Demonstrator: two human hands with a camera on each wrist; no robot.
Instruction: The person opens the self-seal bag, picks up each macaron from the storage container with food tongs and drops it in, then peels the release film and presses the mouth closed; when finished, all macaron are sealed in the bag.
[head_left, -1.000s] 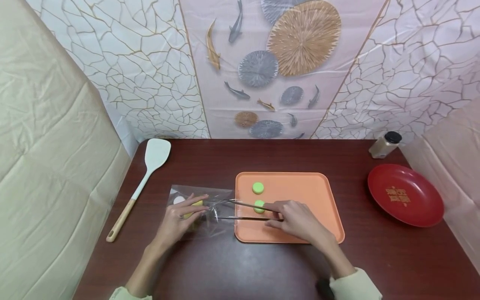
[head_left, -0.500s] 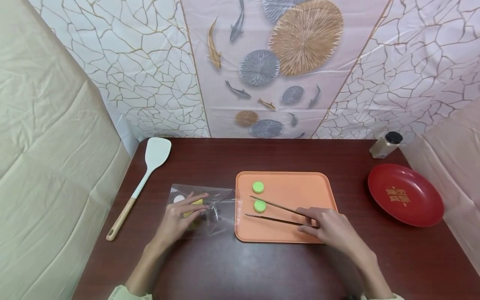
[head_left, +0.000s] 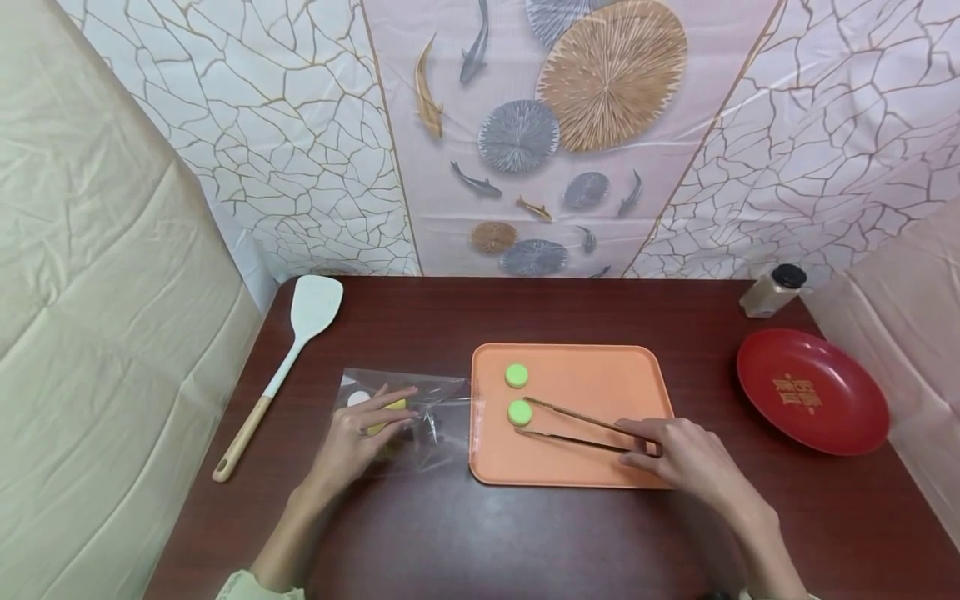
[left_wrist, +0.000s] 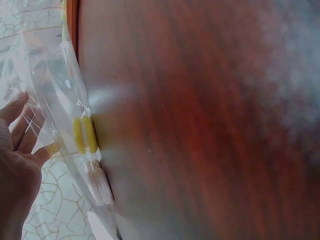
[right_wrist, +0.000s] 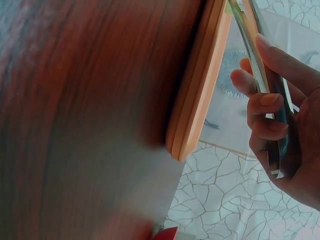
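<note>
My left hand [head_left: 363, 429] rests, fingers extended, on a clear plastic bag [head_left: 442, 450] left of an orange tray [head_left: 600, 375]. Inside the bag are a white macaron [head_left: 357, 398] and a yellow macaron [left_wrist: 91, 135], partly covered by the hand in the head view. My right hand [head_left: 693, 454] grips metal tongs [head_left: 570, 438], curled round their handle in the right wrist view. Apart, the tong tips flank the right side of the nearer green macaron [head_left: 520, 412] on the tray. Behind it lies another green macaron [head_left: 516, 375].
A white spatula [head_left: 313, 308] with a wooden handle lies at the left. On the right is a red plate [head_left: 813, 392], with a black-lidded jar [head_left: 772, 290] behind it. Patterned cloth walls [head_left: 330, 167] border the dark wooden table [head_left: 480, 533].
My right hand has drawn the tongs from over the bag rightward, back over the tray to the nearer green macaron. The left hand stays on the bag.
</note>
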